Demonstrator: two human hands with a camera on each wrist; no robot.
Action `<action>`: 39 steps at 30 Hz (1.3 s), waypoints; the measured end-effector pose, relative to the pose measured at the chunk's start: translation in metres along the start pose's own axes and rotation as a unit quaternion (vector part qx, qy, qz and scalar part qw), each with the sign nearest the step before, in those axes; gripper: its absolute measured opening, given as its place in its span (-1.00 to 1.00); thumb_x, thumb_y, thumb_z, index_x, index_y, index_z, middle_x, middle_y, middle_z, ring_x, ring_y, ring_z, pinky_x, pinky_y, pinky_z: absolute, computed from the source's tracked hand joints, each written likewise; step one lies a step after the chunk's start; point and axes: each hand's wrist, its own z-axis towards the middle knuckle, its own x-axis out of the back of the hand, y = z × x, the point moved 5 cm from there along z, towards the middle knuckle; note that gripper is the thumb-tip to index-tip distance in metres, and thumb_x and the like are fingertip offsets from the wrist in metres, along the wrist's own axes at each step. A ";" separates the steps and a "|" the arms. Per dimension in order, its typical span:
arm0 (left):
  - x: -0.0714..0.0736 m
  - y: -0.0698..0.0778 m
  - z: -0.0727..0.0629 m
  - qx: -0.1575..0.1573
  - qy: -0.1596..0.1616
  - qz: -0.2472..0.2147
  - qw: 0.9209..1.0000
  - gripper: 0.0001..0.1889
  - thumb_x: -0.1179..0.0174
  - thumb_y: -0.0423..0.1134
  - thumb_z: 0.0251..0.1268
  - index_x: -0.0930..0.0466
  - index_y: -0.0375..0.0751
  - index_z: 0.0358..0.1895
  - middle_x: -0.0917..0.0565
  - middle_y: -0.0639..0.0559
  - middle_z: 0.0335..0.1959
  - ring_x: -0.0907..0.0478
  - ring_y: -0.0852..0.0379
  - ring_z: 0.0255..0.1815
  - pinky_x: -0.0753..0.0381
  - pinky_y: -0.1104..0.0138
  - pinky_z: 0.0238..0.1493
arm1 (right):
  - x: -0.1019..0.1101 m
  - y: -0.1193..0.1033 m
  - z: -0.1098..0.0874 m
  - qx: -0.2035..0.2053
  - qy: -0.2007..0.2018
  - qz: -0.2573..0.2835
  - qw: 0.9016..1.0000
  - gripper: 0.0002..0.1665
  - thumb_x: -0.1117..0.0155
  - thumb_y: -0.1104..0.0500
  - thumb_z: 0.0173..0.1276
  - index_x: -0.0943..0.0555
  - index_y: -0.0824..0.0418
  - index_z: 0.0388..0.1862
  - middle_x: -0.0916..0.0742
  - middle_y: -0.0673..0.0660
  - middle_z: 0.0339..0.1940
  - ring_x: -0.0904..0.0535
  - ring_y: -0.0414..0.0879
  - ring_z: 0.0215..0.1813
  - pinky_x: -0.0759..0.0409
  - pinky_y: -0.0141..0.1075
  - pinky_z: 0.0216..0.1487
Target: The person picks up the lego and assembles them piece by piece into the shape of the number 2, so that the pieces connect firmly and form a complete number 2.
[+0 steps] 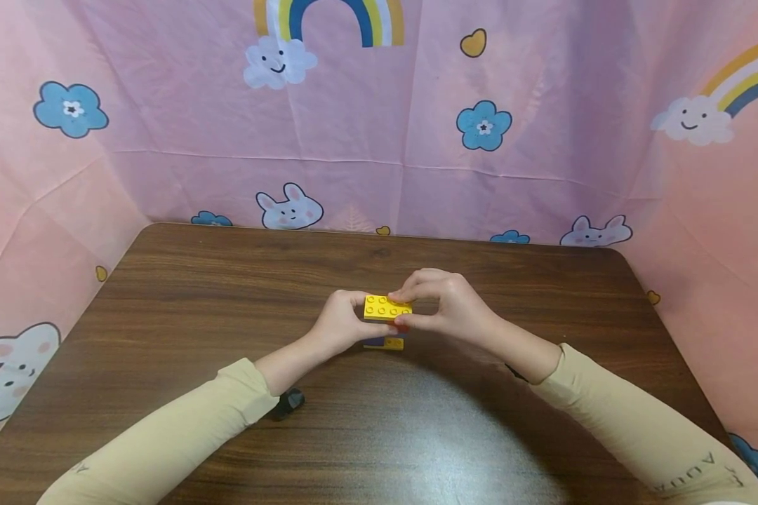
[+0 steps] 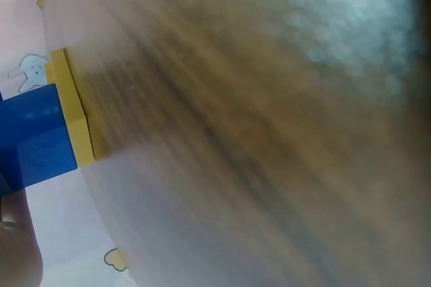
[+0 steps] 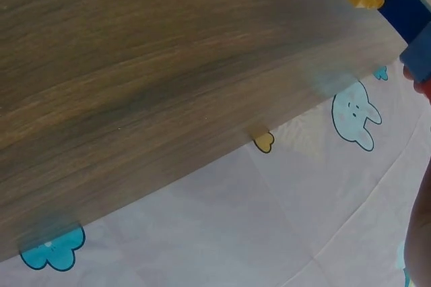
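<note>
A stack of toy building bricks stands near the middle of the table, between both hands. On top is a yellow studded brick (image 1: 379, 308), and another yellow brick (image 1: 394, 344) forms the base. My left hand (image 1: 337, 326) grips the stack from the left, thumb across its front. From the right, my right hand (image 1: 451, 301) pinches the top yellow brick, thumb at its front edge. A dark blue brick (image 3: 406, 11), a lighter blue brick (image 3: 419, 54) and a bit of red brick (image 3: 425, 88) appear in the right wrist view. Fingers hide part of the middle layers.
The brown wood-grain table (image 1: 227, 280) reflects light near its front. A pink patterned cloth (image 1: 366, 126) hangs behind it and along both sides. Close to the left forearm is a small black object (image 1: 288, 404), partly covered by the sleeve.
</note>
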 end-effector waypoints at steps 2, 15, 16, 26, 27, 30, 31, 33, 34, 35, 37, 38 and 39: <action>0.000 0.001 0.000 -0.004 0.002 0.003 1.000 -0.65 -0.64 -0.26 0.11 -0.83 -0.30 -0.04 -0.88 -0.14 -0.09 -0.76 0.06 -0.06 -0.74 0.28 0.01 | 0.000 0.000 -0.001 0.003 0.004 -0.007 1.000 -0.61 -0.71 0.32 0.12 -0.85 0.25 -0.03 -0.86 0.10 -0.15 -0.76 -0.04 -0.07 -0.78 -0.22 -0.02; 0.000 0.001 0.000 0.001 0.000 0.011 1.000 -0.64 -0.63 -0.25 0.12 -0.82 -0.30 -0.04 -0.87 -0.13 -0.09 -0.75 0.03 -0.04 -0.73 0.22 0.07 | -0.001 -0.001 -0.004 0.005 0.020 -0.009 1.000 -0.60 -0.71 0.31 0.12 -0.85 0.27 -0.02 -0.86 0.11 -0.17 -0.77 -0.04 -0.08 -0.79 -0.20 -0.03; 0.000 0.001 0.000 0.001 0.000 0.011 1.000 -0.64 -0.63 -0.25 0.12 -0.82 -0.30 -0.03 -0.86 -0.13 -0.08 -0.75 0.03 -0.03 -0.73 0.22 0.07 | -0.001 -0.001 -0.004 0.003 0.021 -0.007 1.000 -0.60 -0.71 0.31 0.12 -0.85 0.27 -0.02 -0.86 0.11 -0.17 -0.77 -0.04 -0.08 -0.79 -0.20 -0.03; -0.002 0.003 0.000 -0.004 -0.003 0.007 1.000 -0.64 -0.62 -0.28 0.13 -0.81 -0.33 -0.01 -0.86 -0.16 -0.06 -0.76 0.00 0.00 -0.74 0.20 0.10 | -0.001 0.001 -0.006 -0.014 0.017 -0.002 1.000 -0.59 -0.72 0.29 0.10 -0.85 0.25 -0.02 -0.87 0.09 -0.15 -0.78 -0.05 -0.06 -0.79 -0.22 0.00; -0.002 0.003 0.000 -0.004 -0.003 0.006 1.000 -0.64 -0.62 -0.29 0.12 -0.81 -0.33 -0.01 -0.86 -0.16 -0.06 -0.76 0.00 0.00 -0.74 0.20 0.09 | -0.001 0.001 -0.005 -0.012 0.018 -0.002 1.000 -0.59 -0.72 0.30 0.11 -0.85 0.25 -0.02 -0.87 0.09 -0.15 -0.78 -0.05 -0.07 -0.79 -0.22 0.00; -0.001 0.002 0.000 -0.004 -0.003 0.007 1.000 -0.64 -0.62 -0.28 0.13 -0.82 -0.32 -0.02 -0.86 -0.16 -0.06 -0.76 0.00 0.00 -0.75 0.19 0.10 | -0.001 0.000 -0.005 -0.009 0.020 -0.002 1.000 -0.59 -0.72 0.29 0.11 -0.85 0.25 -0.02 -0.87 0.09 -0.16 -0.77 -0.05 -0.07 -0.79 -0.21 0.00; -0.001 0.002 0.000 -0.005 -0.002 0.009 1.000 -0.64 -0.62 -0.28 0.13 -0.82 -0.32 -0.02 -0.86 -0.16 -0.06 -0.76 0.01 0.00 -0.75 0.19 0.10 | -0.001 0.000 -0.004 -0.009 0.020 -0.003 1.000 -0.59 -0.72 0.28 0.11 -0.85 0.25 -0.02 -0.87 0.09 -0.16 -0.77 -0.05 -0.06 -0.79 -0.21 0.00; -0.001 0.001 0.000 -0.005 -0.002 0.011 1.000 -0.65 -0.62 -0.27 0.13 -0.82 -0.31 -0.02 -0.86 -0.15 -0.06 -0.76 0.01 0.00 -0.74 0.18 0.11 | -0.002 0.000 -0.005 -0.007 0.023 -0.005 1.000 -0.58 -0.73 0.28 0.11 -0.85 0.25 -0.02 -0.87 0.09 -0.16 -0.77 -0.06 -0.07 -0.78 -0.22 -0.01; -0.001 0.001 0.000 -0.006 -0.002 0.012 1.000 -0.65 -0.62 -0.27 0.13 -0.82 -0.31 -0.02 -0.86 -0.15 -0.06 -0.76 0.00 0.01 -0.74 0.18 0.12 | -0.002 0.000 -0.005 -0.006 0.024 -0.007 1.000 -0.58 -0.73 0.27 0.10 -0.85 0.24 -0.02 -0.87 0.09 -0.16 -0.76 -0.06 -0.07 -0.78 -0.22 -0.02; -0.001 0.001 0.000 -0.006 -0.002 0.013 1.000 -0.64 -0.62 -0.27 0.13 -0.82 -0.31 -0.02 -0.86 -0.15 -0.06 -0.76 0.00 0.01 -0.73 0.17 0.12 | -0.002 0.000 -0.006 -0.005 0.025 -0.009 1.000 -0.58 -0.73 0.27 0.10 -0.85 0.24 -0.02 -0.87 0.09 -0.17 -0.76 -0.06 -0.07 -0.79 -0.22 -0.02; -0.001 0.002 0.000 -0.008 -0.001 0.013 1.000 -0.64 -0.63 -0.28 0.12 -0.82 -0.31 -0.02 -0.86 -0.15 -0.06 -0.76 -0.01 0.02 -0.73 0.16 0.14 | -0.002 0.000 -0.006 -0.001 0.026 -0.014 1.000 -0.58 -0.73 0.26 0.10 -0.85 0.24 -0.02 -0.87 0.09 -0.17 -0.76 -0.06 -0.07 -0.79 -0.22 -0.03; -0.001 0.002 0.000 -0.008 -0.001 0.012 1.000 -0.64 -0.63 -0.29 0.12 -0.82 -0.32 -0.02 -0.86 -0.16 -0.05 -0.76 -0.02 0.02 -0.73 0.15 0.14 | -0.003 0.000 -0.006 0.000 0.026 -0.015 1.000 -0.58 -0.73 0.26 0.10 -0.85 0.24 -0.02 -0.87 0.08 -0.17 -0.76 -0.06 -0.08 -0.78 -0.22 -0.03; -0.001 0.002 0.000 -0.009 0.000 0.011 1.000 -0.64 -0.63 -0.29 0.12 -0.82 -0.32 -0.02 -0.86 -0.16 -0.05 -0.76 -0.03 0.02 -0.73 0.15 0.14 | -0.003 0.000 -0.005 0.002 0.025 -0.016 1.000 -0.58 -0.73 0.26 0.10 -0.85 0.25 -0.02 -0.87 0.09 -0.17 -0.76 -0.07 -0.08 -0.79 -0.22 -0.03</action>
